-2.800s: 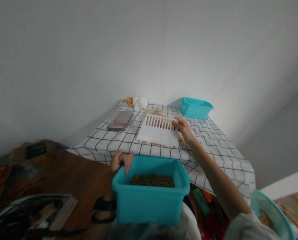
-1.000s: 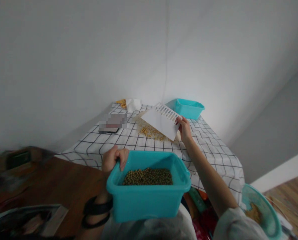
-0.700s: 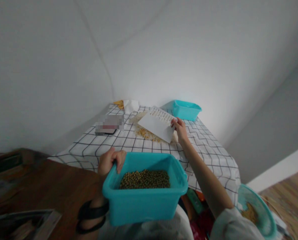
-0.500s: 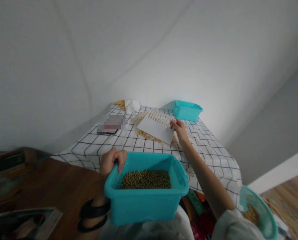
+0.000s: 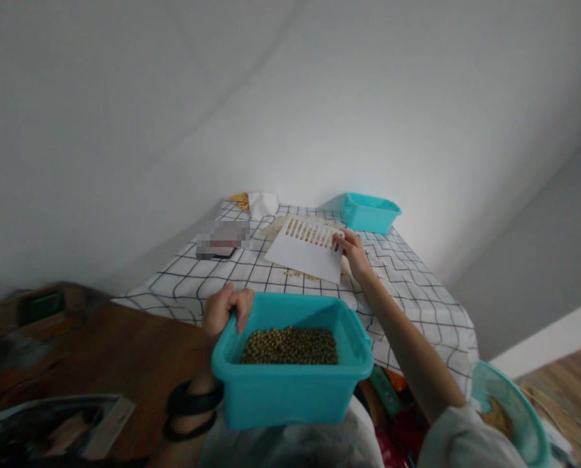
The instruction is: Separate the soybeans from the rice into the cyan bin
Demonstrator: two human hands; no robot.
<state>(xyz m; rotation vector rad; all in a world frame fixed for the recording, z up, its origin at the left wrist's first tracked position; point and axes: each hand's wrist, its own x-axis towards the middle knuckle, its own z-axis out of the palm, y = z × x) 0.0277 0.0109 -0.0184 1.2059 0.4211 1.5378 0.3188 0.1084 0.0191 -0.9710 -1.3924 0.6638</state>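
Note:
My left hand (image 5: 225, 310) grips the far left rim of a teal bin (image 5: 290, 383) that holds a layer of greenish-yellow beans (image 5: 290, 345), close to my body. My right hand (image 5: 351, 250) reaches out over the checked tablecloth (image 5: 412, 286) and pinches the right edge of a white slotted scraper board (image 5: 306, 249). The board lies nearly flat over a pile of yellow beans (image 5: 297, 274), of which only a few show at its near edge.
A second teal bin (image 5: 370, 211) stands at the table's far right corner. A blurred flat object (image 5: 222, 237) lies at the far left, with white and yellow cloths (image 5: 258, 201) behind it. A teal bowl (image 5: 509, 416) sits low right. A brown surface (image 5: 125, 351) and a magazine (image 5: 56, 432) are at left.
The board was tilted up a second ago with the bean pile showing beneath; now my right hand has lowered it almost flat over the beans. My left hand keeps its hold on the bin.

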